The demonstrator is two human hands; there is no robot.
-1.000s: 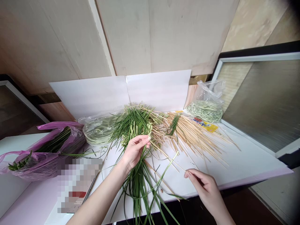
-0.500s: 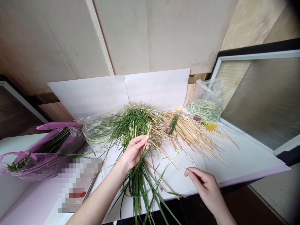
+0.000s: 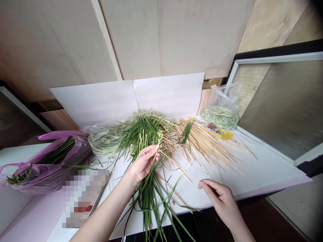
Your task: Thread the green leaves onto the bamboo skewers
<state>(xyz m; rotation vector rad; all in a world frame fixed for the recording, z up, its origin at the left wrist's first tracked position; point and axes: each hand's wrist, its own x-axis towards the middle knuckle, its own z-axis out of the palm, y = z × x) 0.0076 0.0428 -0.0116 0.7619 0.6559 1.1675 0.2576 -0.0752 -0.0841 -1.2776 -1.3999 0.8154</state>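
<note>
My left hand [image 3: 145, 162] is closed in a pinch around garlic chives [image 3: 160, 135], whose pale stem ends stick up above the fingers. A thin bamboo skewer [image 3: 180, 167] slants from beside those fingers down to the right. Its near end is pinched between the thumb and forefinger of my right hand [image 3: 219, 197]. Whether the skewer's far tip pierces the stems I cannot tell. Below my left hand, long green leaves [image 3: 148, 205] trail over the table's front edge. Behind it lies a heap of chives [image 3: 147, 126].
Loose bamboo skewers [image 3: 209, 143] fan out on the white table [image 3: 262, 171]. A clear bag of green pieces [image 3: 219, 117] stands at the back right, another clear bag [image 3: 104, 139] at the left. Far left are a purple bag of chives [image 3: 50, 171] and a blurred phone-like device [image 3: 88, 195].
Both hands keep nearly the same pose and grip. The view has shifted very slightly, and a few hanging leaves have swung a little to the left.
</note>
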